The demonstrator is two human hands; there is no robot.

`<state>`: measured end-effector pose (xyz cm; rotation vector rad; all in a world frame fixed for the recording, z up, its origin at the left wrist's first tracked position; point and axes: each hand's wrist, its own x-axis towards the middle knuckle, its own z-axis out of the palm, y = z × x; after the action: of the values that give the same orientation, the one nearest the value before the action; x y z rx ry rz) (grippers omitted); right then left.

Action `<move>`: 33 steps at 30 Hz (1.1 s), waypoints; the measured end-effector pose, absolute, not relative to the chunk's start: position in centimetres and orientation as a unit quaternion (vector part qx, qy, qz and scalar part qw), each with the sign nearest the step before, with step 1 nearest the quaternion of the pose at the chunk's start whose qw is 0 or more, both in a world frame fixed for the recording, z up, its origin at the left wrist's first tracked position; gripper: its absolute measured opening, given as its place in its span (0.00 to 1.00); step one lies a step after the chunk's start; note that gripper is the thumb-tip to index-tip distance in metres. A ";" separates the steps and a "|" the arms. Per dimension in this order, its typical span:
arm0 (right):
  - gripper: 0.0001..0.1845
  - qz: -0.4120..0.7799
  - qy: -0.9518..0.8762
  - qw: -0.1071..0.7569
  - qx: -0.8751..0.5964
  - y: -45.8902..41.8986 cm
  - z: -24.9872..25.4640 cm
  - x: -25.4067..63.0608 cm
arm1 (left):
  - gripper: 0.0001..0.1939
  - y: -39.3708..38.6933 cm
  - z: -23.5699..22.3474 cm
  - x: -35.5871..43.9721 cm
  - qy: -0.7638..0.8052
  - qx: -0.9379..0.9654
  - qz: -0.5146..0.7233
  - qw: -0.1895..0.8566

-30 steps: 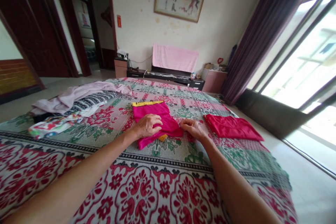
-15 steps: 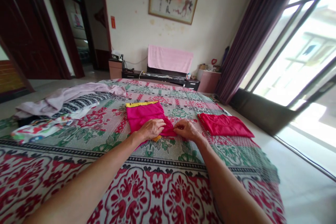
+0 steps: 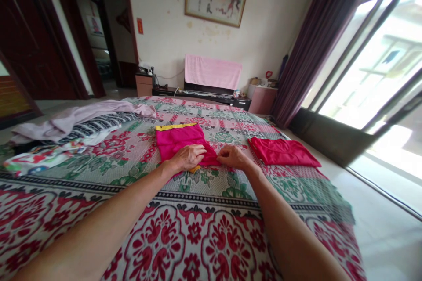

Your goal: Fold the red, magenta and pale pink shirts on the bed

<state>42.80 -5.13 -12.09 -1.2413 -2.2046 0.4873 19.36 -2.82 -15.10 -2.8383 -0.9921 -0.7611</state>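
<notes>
A magenta garment [image 3: 178,137] with a yellow band along its far edge lies partly folded on the patterned bedspread [image 3: 198,195]. A bit of yellow also shows at its near edge. My left hand [image 3: 188,157] rests on top of the garment with its fingers stretched out over the cloth. At the right corner, my right hand [image 3: 233,157] pinches the garment's edge between thumb and fingers. Further right lies a folded red garment [image 3: 285,152], which neither hand touches.
To the left, a loose heap holds a pale pink cloth [image 3: 72,118], a black-and-white patterned cloth [image 3: 99,126] and a white floral one [image 3: 36,159]. Beyond the bed stands a low black cabinet [image 3: 242,104] under a pink cover [image 3: 212,71]. Windows line the right side.
The view has shifted slightly. Both hands stay on the magenta garment in nearly the same places, and the cloth looks almost unchanged.
</notes>
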 end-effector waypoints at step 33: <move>0.09 0.157 -0.791 0.297 -0.511 -4.9 -12.0 42.5 | 0.15 -1.6 -13.2 17.1 -0.394 -0.861 -0.322 0.005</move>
<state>42.47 -4.87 -12.04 -1.3584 -2.1044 0.4183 17.13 -1.58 -13.23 -2.6955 -1.2350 -1.0102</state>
